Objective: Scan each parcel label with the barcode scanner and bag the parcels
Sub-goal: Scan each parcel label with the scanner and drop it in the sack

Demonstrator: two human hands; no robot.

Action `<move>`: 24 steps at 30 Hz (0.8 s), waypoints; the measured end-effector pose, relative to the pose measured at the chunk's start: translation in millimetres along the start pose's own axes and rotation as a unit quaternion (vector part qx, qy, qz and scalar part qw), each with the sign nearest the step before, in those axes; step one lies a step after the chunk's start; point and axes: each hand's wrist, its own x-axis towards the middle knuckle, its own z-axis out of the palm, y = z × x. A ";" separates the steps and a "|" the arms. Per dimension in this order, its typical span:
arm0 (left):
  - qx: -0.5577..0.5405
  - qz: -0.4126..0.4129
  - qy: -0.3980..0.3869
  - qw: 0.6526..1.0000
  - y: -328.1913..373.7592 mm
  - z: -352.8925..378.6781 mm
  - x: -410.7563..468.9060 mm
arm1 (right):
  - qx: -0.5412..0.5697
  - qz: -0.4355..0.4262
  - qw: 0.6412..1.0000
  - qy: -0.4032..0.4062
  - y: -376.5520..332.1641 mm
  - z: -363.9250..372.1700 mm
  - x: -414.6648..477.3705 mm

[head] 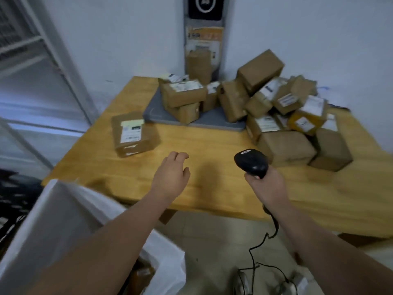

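Gripped the barcode scanner (252, 161) in the right hand (265, 186) above the surface's (212, 145) near edge, left hand (172, 173) loose and empty near the lone parcel (135, 134) at the left edge, probably risked toppling the far-right heap (276, 103) by pulling one out carelessly.

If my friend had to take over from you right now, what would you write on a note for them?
Left hand: open, holding nothing, above the wooden table.
Right hand: grips the barcode scanner.
Lone parcel: near the table's left edge, label up.
Pile of parcels: back right of the table, some on a grey mat.
White bag: open beside the table; something brown seems to be inside.
Left to do: scan and bag the lone parcel, then the whole pile.
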 end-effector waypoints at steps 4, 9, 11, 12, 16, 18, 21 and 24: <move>-0.007 0.035 -0.023 0.999 54.0 30.4 38.9 | 0.009 0.016 0.999 0.035 21.1 -46.4 36.0; -0.010 0.061 -0.077 0.995 116.3 71.4 83.2 | 0.026 0.043 0.998 0.037 54.9 -88.6 76.6; -0.011 0.065 -0.090 0.994 139.0 87.9 100.6 | 0.023 0.055 0.997 0.040 67.3 -103.8 93.4; -0.012 0.065 -0.098 0.993 149.6 96.8 109.0 | 0.023 0.063 0.997 0.044 73.2 -111.6 102.1; -0.004 0.053 -0.149 0.987 186.0 132.1 140.9 | 0.060 0.089 0.993 0.041 93.1 -137.9 137.2; 0.017 0.041 -0.186 0.982 200.6 149.1 154.0 | 0.089 0.104 0.990 0.035 102.0 -149.6 149.7; 0.056 0.042 -0.219 0.973 219.7 170.5 174.1 | 0.135 0.125 0.983 0.029 117.8 -159.3 162.6; 0.127 0.074 -0.264 0.953 235.1 190.4 194.8 | 0.158 0.134 0.978 0.022 130.3 -161.4 173.7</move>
